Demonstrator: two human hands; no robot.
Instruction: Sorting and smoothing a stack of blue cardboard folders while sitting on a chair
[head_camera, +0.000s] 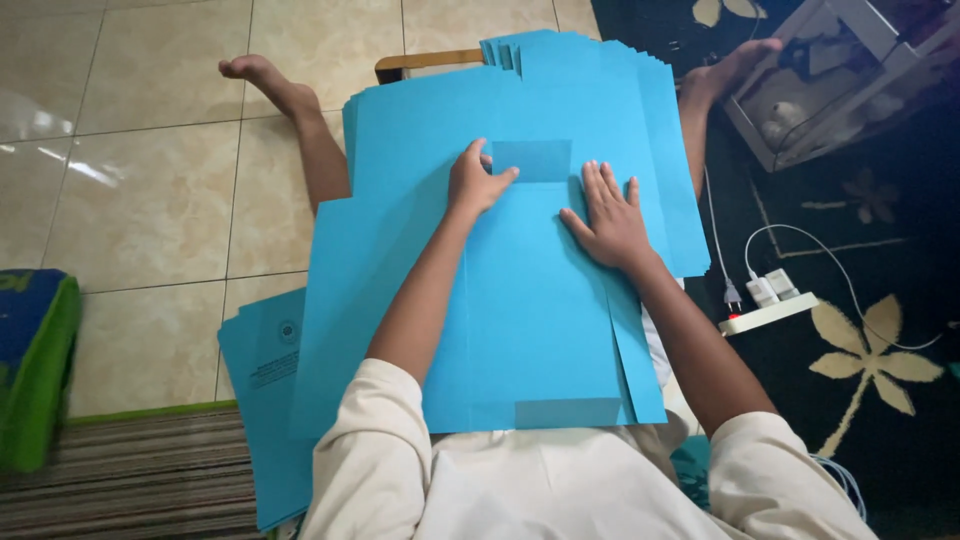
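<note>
A stack of large blue card sheets (420, 130) lies across my lap and legs. On top is a folded blue sheet (540, 320) with a small flap (532, 160) at its far end. My left hand (476, 180) is curled, fingertips pressing beside that flap. To its right, my right hand (610, 220) lies flat on the sheet with fingers spread, pressing it down. Neither hand grips anything.
More blue sheets (262, 370) lie on the tiled floor at the left. A green and blue cushion (35, 360) sits at far left, a striped mat (130, 470) below. A white power strip (768, 312) with chargers lies on the dark patterned carpet, a clear box (840, 90) beyond.
</note>
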